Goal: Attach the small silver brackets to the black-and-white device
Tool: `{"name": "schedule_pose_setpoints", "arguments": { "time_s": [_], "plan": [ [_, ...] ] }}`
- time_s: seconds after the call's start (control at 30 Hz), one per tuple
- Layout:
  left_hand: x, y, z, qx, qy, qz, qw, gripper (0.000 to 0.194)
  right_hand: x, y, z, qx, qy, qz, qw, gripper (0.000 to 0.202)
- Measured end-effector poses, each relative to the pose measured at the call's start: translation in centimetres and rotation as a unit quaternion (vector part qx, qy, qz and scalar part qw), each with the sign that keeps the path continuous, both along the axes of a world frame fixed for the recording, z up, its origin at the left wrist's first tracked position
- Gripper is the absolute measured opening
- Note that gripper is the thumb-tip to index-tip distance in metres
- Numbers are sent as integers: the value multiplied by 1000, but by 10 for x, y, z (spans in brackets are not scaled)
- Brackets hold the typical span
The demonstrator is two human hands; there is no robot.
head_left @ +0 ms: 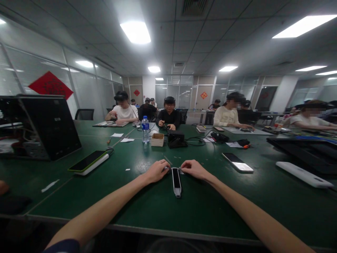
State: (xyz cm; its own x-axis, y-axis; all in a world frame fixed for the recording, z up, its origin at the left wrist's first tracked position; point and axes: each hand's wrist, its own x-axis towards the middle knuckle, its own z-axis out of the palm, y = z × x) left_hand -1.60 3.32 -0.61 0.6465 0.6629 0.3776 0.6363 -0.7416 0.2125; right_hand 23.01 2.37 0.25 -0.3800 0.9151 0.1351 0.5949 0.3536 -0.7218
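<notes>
A narrow device with a dark face and a pale rim [177, 181] lies on the green table in front of me, tapering toward its near end. My left hand [158, 171] is at its far left corner, fingers pinched on something small that I cannot make out. On the opposite side, my right hand [194, 169] pinches at the far right corner. What its fingertips hold is too small to name. Both forearms reach in from the near edge. Whether the fingertips touch the device itself is unclear.
A water bottle [145, 129] and a small open box [157, 140] stand beyond my hands, beside a black case [176, 137]. Phones lie left [88, 161] and right [237, 162]. A black computer tower [50, 126] is at left. Several people sit across the table.
</notes>
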Motion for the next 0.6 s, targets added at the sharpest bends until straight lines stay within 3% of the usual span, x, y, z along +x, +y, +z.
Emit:
{"name": "schedule_pose_setpoints", "arguments": {
  "time_s": [0.13, 0.33, 0.6],
  "plan": [
    [0, 1, -1, -2, -9, -7, 1000, 13, 0, 1, -1, -12, -2, 7, 1000, 24],
    [0, 4, -3, -10, -21, -6, 1000, 13, -2, -1, 0, 30, -21, 3, 999, 20],
    [0, 5, -5, -16, -23, 10, 1000, 11, -4, -6, 0, 35, 24, 3, 999, 20]
  ]
}}
